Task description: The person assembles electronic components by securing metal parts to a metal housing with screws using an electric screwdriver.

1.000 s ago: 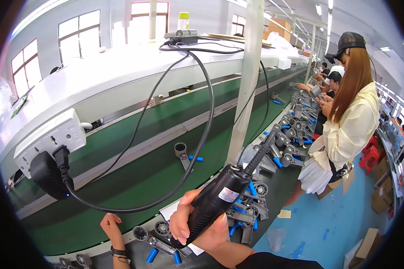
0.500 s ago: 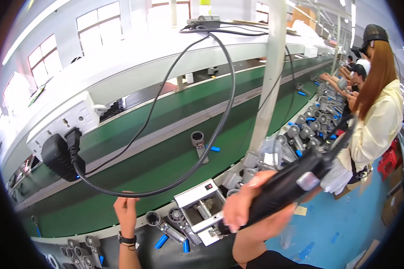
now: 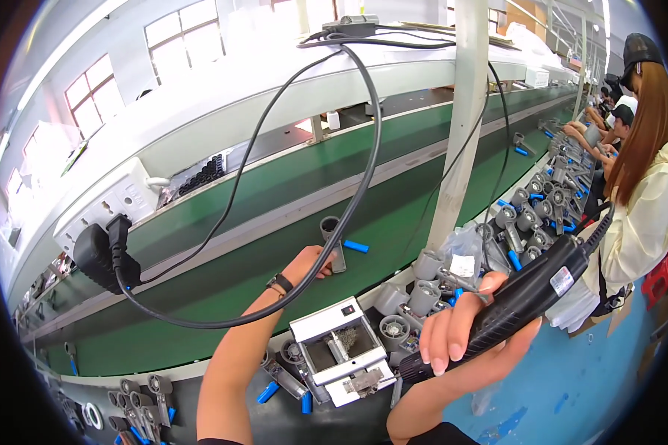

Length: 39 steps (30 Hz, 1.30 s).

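Observation:
My right hand is wrapped round a black electric screwdriver, whose tip points down and left toward a white screw feeder. Small screws lie in the feeder's tray. My left hand reaches over the green belt, fingers closed at the handle of a grey fan unit. A blue cylinder lies beside that unit. Part of the grip is hidden behind my fingers. Close to the feeder are more grey fan units with blue cylinders.
A black cable loops over the belt from a power strip. A white post rises at the belt's near side. Grey units are heaped at right, where a co-worker in cream stands. More units lie lower left.
My left hand has moved forward and right, from the belt's near edge to the grey fan unit. The screwdriver, still in my right hand, has shifted right. The view has turned slightly.

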### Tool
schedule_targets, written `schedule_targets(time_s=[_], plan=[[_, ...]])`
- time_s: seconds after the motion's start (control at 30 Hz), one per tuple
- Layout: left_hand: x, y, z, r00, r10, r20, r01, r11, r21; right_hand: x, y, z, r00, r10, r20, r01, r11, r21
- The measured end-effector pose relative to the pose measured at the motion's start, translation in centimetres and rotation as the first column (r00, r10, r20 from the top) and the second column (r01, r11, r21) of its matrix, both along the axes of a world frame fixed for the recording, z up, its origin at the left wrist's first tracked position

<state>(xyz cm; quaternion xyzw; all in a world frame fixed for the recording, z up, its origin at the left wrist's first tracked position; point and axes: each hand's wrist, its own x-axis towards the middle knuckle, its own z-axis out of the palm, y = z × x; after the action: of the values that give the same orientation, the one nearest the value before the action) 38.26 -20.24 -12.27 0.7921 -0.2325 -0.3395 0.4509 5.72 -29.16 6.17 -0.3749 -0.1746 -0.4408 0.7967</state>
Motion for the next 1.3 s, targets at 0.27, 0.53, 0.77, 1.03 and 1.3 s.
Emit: schedule_targets(time_s=[0.27,0.53,0.77,1.03,1.3], plan=[[1.3,0.9,-0.9,0.966,0.110,-0.233,-0.150,0.976,-0.159,0.5,0.2,-0.1,0.998,0.064,0.008,-0.064,0.998,0.023],[-4.5,8.6,3.1,0.525,0.363,0.770,-0.218,0.932,-0.291,1.1,2.0,0.1,0.995,0.087,0.044,-0.088,0.996,0.019],[-10.8,15.6,6.9,0.471,0.665,0.579,-0.324,0.741,-0.588,1.2,4.4,0.7,0.981,0.186,0.050,-0.182,0.981,-0.072],[-20.4,17.1,9.2,0.873,0.486,-0.045,-0.313,0.487,-0.815,1.8,9.0,0.5,0.975,0.082,0.208,-0.073,0.996,-0.051],[-24.9,17.6,9.7,0.944,0.191,-0.270,-0.330,0.507,-0.796,3.1,12.6,-0.4,0.921,-0.153,0.359,0.195,0.977,-0.082]])
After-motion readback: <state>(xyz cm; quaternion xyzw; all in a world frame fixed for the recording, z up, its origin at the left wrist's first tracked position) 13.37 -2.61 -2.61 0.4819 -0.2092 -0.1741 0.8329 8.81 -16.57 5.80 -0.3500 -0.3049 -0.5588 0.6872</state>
